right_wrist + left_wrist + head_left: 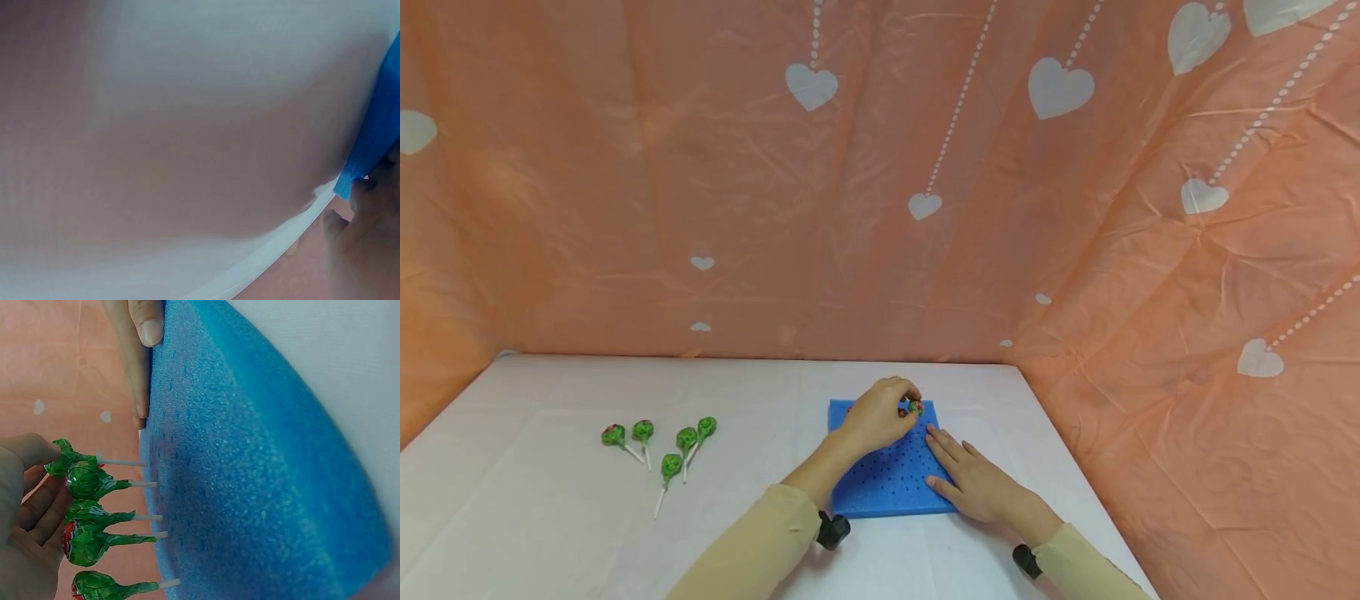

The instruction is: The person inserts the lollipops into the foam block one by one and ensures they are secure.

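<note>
My left hand (880, 414) is over the far part of a blue foam block (887, 500) dotted with small holes. In the left wrist view its thumb and fingers pinch the green-wrapped head of a lollipop (61, 461), whose white stick reaches the foam's surface. Several more lollipops, one of them the nearest lollipop (97, 586), stand in a row with their sticks in the foam. In the head view the left hand hides most of them. My right hand (981, 485) rests on the block's right side, fingers extended over its top.
Several green-wrapped lollipops, among them a front lollipop (671, 468), lie loose on the left part of the white-covered table (535, 500). An orange curtain (865, 275) with white hearts hangs behind the table and along its sides.
</note>
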`<state>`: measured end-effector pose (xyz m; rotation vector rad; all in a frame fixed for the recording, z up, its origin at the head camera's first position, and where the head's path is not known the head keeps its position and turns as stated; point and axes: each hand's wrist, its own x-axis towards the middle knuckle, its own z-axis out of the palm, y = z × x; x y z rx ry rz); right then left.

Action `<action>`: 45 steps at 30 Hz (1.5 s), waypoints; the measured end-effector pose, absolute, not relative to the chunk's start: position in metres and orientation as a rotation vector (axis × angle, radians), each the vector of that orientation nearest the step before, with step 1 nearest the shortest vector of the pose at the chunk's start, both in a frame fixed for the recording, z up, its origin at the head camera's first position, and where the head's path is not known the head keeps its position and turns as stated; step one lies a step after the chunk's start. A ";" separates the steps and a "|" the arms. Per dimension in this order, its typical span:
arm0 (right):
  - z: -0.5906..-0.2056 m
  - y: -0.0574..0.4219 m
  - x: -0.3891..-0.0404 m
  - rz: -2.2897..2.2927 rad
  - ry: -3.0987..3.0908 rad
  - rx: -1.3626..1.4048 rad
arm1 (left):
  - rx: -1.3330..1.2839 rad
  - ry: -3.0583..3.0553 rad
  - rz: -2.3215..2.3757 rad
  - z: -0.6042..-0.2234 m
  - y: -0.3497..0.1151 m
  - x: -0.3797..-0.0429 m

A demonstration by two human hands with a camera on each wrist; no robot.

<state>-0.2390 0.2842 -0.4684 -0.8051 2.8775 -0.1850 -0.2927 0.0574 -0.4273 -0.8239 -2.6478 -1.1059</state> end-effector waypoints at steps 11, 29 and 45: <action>-0.470 0.284 -0.239 -0.199 2.871 -0.810 | -0.833 -2.645 -1.102 -0.433 0.057 -0.294; -0.473 0.284 -0.240 -0.190 2.870 -0.793 | -0.808 -2.681 -1.007 -0.438 0.059 -0.292; -0.468 0.284 -0.238 -0.212 2.871 -0.817 | -0.776 -2.684 -0.991 -0.440 0.062 -0.292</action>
